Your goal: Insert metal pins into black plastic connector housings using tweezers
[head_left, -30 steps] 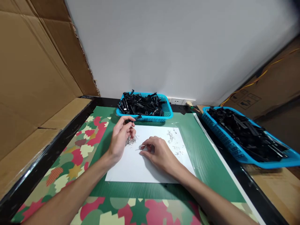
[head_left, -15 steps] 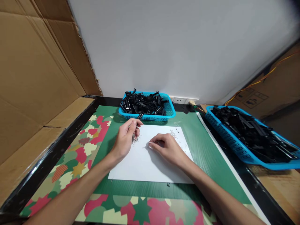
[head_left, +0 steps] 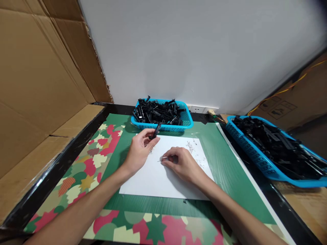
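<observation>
Between the thumb and fingers of my left hand (head_left: 139,149) is a black plastic part (head_left: 156,130), tilted up toward the near basket. My right hand (head_left: 182,164) pinches a thin metal tool (head_left: 165,157), possibly tweezers; its tip points left, just over the white sheet (head_left: 143,183). Most of the tool is hidden by my fingers. Small metal pieces (head_left: 190,147) lie scattered at the sheet's upper right. Another little heap of metal pieces (head_left: 150,150) shows partly behind my left hand.
A blue basket (head_left: 163,128) full of black plastic parts stands at the back against the wall. A larger blue basket (head_left: 265,166), also heaped with black parts, is at the right. Cardboard (head_left: 43,68) walls the left side. A power socket (head_left: 198,109) sits behind the table.
My left hand has turned and the black part now stands out more plainly above the fingers. My right hand has barely shifted, still holding the thin tool. The view has moved slightly.
</observation>
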Demonstrator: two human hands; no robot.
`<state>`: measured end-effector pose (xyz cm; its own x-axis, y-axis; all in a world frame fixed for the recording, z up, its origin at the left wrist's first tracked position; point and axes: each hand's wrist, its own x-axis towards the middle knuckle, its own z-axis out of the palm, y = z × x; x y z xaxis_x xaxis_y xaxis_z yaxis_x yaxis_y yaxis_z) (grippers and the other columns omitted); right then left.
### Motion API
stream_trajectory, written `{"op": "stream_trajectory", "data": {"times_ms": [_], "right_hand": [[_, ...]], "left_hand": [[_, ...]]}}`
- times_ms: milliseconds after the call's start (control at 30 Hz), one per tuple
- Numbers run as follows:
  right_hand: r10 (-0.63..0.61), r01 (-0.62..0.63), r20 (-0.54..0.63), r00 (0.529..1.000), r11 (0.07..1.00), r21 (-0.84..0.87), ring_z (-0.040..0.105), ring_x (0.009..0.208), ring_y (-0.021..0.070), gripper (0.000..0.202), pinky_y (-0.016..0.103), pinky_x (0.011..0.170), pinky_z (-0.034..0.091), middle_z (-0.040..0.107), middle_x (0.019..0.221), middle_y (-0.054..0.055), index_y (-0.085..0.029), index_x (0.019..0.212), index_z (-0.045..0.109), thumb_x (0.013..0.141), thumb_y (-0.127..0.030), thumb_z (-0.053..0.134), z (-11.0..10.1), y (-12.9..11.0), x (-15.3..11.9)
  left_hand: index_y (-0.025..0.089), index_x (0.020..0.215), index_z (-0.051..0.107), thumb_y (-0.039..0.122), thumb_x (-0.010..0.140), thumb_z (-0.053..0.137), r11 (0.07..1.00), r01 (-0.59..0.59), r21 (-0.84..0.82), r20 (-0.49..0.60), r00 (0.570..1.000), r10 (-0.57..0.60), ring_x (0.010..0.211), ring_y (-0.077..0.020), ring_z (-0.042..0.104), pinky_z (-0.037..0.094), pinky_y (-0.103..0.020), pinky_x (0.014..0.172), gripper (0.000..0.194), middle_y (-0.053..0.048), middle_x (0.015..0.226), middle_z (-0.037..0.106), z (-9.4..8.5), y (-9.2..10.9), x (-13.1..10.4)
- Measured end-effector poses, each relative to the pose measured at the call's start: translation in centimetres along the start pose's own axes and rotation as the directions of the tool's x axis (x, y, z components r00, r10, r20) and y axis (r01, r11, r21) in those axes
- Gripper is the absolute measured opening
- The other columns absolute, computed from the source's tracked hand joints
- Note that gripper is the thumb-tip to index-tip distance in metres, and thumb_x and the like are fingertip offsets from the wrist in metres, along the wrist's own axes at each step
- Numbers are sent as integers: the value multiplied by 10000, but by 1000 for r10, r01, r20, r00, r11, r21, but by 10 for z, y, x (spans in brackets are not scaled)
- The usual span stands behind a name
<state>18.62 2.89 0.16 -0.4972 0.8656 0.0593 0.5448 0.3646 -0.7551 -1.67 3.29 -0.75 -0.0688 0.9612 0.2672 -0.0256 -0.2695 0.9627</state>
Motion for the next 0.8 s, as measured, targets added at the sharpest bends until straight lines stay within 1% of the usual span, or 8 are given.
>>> {"op": "stream_trajectory", "data": {"times_ms": [67, 167, 233, 300, 433, 600, 700, 800], "right_hand": [[14, -14, 3, 1000, 1000, 26, 678, 794, 186, 120, 320, 740, 468, 798, 898, 32, -233, 947, 853, 908, -165, 762, -2, -1, 0], [29, -28, -25, 999, 999, 26, 696, 846, 200, 133, 332, 782, 477, 811, 938, 43, -228, 959, 848, 947, -198, 719, -2, -4, -1], [30, -30, -46, 999, 1000, -9, 674, 790, 194, 108, 327, 739, 461, 796, 880, 37, -223, 957, 841, 942, -228, 734, 0, -5, -2], [26, -28, -53, 998, 999, -45, 636, 714, 180, 79, 316, 682, 433, 759, 797, 22, -218, 947, 832, 923, -257, 768, 2, -6, -2], [15, -19, -50, 999, 997, -81, 590, 650, 162, 54, 306, 643, 397, 700, 709, -4, -214, 913, 818, 871, -246, 829, 4, -6, -2], [11, -12, -37, 999, 1000, -20, 626, 706, 178, 31, 310, 675, 428, 748, 792, 24, -218, 876, 824, 863, -190, 821, 5, -3, -3], [-15, 19, -65, 998, 998, 59, 649, 766, 187, 47, 315, 714, 455, 767, 864, 36, -220, 885, 819, 886, -182, 793, 0, -5, -3], [-54, 72, -139, 989, 988, 134, 643, 785, 183, 65, 311, 715, 453, 775, 907, 32, -224, 906, 803, 932, -209, 745, -8, -11, -4]], "left_hand": [[175, 1174, 705, 405, 919, 806, 1000, 2, 16, -9, 1000, -2, 927, -167, 653, 513, -261, 791, 358, -67, 1062, 718, -1, -1, 0], [182, 1184, 689, 448, 928, 789, 1000, 21, 2, -33, 999, -21, 759, -127, 616, 496, -233, 653, 381, -34, 945, 695, -2, -1, 0], [186, 1201, 665, 475, 941, 767, 999, 48, -22, -32, 998, -49, 629, -102, 568, 460, -218, 553, 402, -5, 846, 667, -3, 1, 0], [185, 1207, 648, 489, 946, 756, 996, 74, -39, -24, 997, -75, 555, -89, 541, 422, -206, 487, 415, 10, 787, 652, -2, 3, -1], [178, 1181, 676, 488, 938, 762, 997, 81, -15, -36, 996, -82, 531, -82, 540, 401, -193, 457, 404, 17, 755, 640, -2, 6, -3], [160, 1135, 766, 484, 909, 786, 995, 90, 52, -55, 995, -87, 517, -84, 505, 382, -198, 452, 395, 33, 658, 575, -4, 5, -2], [171, 1221, 774, 478, 910, 781, 994, 95, 46, -49, 994, -93, 502, -75, 496, 381, -200, 433, 437, 15, 716, 621, -4, 7, -2], [176, 1269, 760, 477, 911, 777, 991, 133, 28, -28, 991, -132, 483, -67, 510, 372, -195, 392, 468, -13, 796, 676, -4, 10, -2]]}}
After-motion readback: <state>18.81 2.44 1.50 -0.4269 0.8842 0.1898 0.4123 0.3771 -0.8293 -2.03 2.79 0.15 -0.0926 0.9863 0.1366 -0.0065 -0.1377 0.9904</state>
